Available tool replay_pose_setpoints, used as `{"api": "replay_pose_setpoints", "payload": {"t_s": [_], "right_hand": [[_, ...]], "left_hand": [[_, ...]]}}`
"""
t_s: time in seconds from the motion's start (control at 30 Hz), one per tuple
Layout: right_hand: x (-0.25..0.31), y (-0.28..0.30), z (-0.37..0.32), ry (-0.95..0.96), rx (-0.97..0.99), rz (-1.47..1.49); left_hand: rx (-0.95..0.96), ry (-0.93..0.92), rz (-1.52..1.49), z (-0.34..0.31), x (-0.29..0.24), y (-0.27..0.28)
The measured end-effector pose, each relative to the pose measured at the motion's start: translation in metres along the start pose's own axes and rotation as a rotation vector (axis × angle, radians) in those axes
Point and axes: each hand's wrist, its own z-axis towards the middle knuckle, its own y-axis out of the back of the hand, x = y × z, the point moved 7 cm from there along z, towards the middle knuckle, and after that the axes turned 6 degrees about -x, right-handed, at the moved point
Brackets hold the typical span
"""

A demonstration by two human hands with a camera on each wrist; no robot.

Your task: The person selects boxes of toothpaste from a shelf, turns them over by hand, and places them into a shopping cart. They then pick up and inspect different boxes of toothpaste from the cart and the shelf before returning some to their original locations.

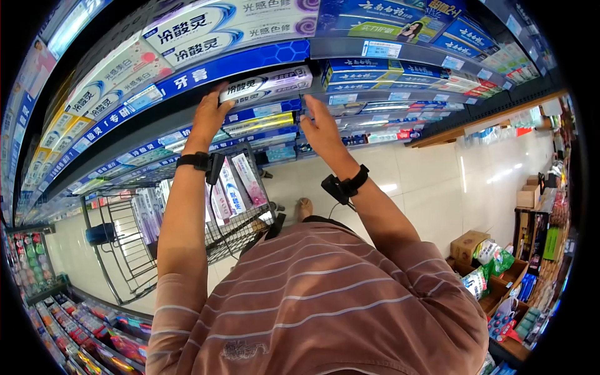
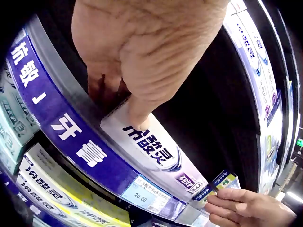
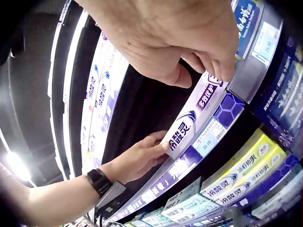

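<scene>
White carton with purple ends: toothpaste box, lying lengthwise at the front of a shelf, behind the blue strip on the shelf edge. Dark open space on the shelf behind it.

Left hand: partly closed, at the box's left end. Thumb lies on the printed face, fingers go round behind the end; the box is gripped there.

Right hand: partly open, by the box's right end, fingers extended with a slight bend, thumb apart. Nothing seen in its grasp. In the right wrist view the fingertips overlap the box end; contact cannot be told.

Price label below the box reads 20.00. One level down: yellow-and-white boxes, side by side. To the right of the box, same level: blue boxes. Level above: large white boxes with purple and blue print.

Wire cart to the person's left, below the shelves, with upright cartons inside. Black band on the left wrist, a second band on the right. Brown shirt, pale stripes. Floor: light, glossy tiles.
</scene>
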Motion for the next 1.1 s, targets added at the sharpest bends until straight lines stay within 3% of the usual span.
{"api": "replay_pose_setpoints", "payload": {"t_s": [0.07,0.13,0.2,0.33,0.47,0.53,0.73,0.87,0.9,0.93,1.0,1.03,1.1], "right_hand": [[-0.002,-0.004,-0.012,-0.022,0.016,0.037],[-0.001,-0.008,-0.023,-0.034,0.012,0.076],[-0.008,-0.014,-0.034,-0.067,0.014,0.121],[-0.014,-0.03,-0.052,-0.126,0.118,0.138],[-0.01,-0.065,-0.078,-0.419,0.382,0.301],[-0.006,-0.085,-0.089,-0.443,0.473,0.288],[0.017,-0.135,-0.112,-0.504,0.686,0.213],[0.036,-0.167,-0.122,-0.523,0.76,0.173],[0.041,-0.174,-0.124,-0.531,0.771,0.162],[0.045,-0.182,-0.127,-0.53,0.791,0.152],[0.051,-0.195,-0.133,-0.532,0.829,0.133],[0.054,-0.2,-0.137,-0.551,0.826,0.13],[0.059,-0.21,-0.142,-0.582,0.814,0.129]], "left_hand": [[-0.007,0.003,0.012,0.001,0.002,-0.003],[-0.169,-0.122,-0.006,-0.007,-0.008,0.008],[-0.223,-0.111,-0.057,-0.022,-0.009,0.024],[-0.409,-0.115,-0.258,-0.077,0.026,0.058],[-0.375,0.273,-0.518,-0.171,0.145,0.052],[-0.289,0.415,-0.353,-0.236,0.216,0.048],[-0.226,0.888,-0.005,-0.387,0.336,0.098],[-0.502,0.815,0.027,-0.433,0.387,0.139],[-0.53,0.752,0.022,-0.445,0.424,0.132],[-0.539,0.822,0.015,-0.448,0.422,0.141],[-0.25,1.154,-0.217,-0.459,0.466,0.128],[-0.428,1.216,-0.538,-0.467,0.46,0.121],[-0.657,1.361,-0.717,-0.475,0.472,0.118]]}}
